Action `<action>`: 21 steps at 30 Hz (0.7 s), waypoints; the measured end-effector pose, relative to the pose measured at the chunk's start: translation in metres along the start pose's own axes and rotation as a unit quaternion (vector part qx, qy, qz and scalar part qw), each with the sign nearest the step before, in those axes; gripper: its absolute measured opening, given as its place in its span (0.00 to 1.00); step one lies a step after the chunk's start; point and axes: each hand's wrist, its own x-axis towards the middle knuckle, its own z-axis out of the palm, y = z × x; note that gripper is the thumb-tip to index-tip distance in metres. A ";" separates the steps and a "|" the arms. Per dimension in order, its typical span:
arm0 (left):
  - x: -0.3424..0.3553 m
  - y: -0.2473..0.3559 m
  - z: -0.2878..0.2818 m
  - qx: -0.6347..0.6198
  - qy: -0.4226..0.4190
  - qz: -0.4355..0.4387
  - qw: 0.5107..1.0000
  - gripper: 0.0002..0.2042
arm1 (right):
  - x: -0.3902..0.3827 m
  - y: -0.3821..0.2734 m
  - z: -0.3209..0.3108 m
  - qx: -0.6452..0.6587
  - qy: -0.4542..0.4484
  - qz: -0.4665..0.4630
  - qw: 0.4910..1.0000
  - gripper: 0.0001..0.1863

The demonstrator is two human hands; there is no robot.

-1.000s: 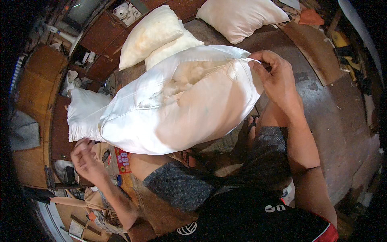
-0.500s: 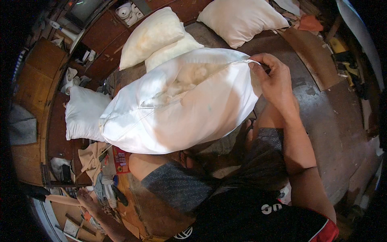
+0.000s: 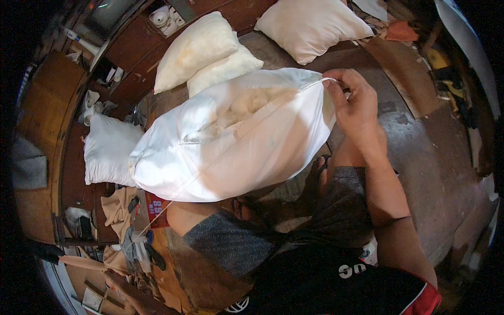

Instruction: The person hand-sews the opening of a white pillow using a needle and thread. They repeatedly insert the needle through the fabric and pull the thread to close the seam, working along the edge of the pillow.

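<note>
A large white pillow lies across my lap, its open seam showing fluffy cream stuffing. My right hand pinches the fabric edge at the upper right end of that opening. From this pinched corner a thin thread runs straight across the pillow toward the lower left. Down there, past my knee, my left hand is at the thread's far end, its fingers drawn together. The hand is dim and partly lost among the clutter, and no needle can be made out.
Two cream pillows lie stacked beyond the work, with another pillow at the far right. A small white pillow leans at the left by wooden cabinets. Cloth scraps and tools litter the left side; a brown board lies right.
The thread now shows stretched across the pillow down to the lower left. My left hand has shifted slightly lower. The right hand keeps its pinch on the corner.
</note>
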 end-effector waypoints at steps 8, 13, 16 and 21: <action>-0.053 -0.047 0.050 0.060 -0.244 -0.222 0.942 0.14 | 0.000 0.013 -0.006 -0.030 0.008 -0.058 0.998 0.13; -0.278 -0.110 0.138 0.085 -0.387 -0.153 0.905 0.17 | 0.000 -0.007 -0.015 -0.029 0.114 -0.095 0.989 0.14; -0.412 -0.137 0.169 0.142 -0.437 -0.032 0.888 0.16 | -0.020 -0.058 -0.021 0.134 -0.045 -0.105 0.984 0.14; -0.494 -0.180 0.213 0.150 -0.630 0.138 0.749 0.11 | -0.041 -0.130 0.018 0.316 -0.268 -0.263 0.871 0.22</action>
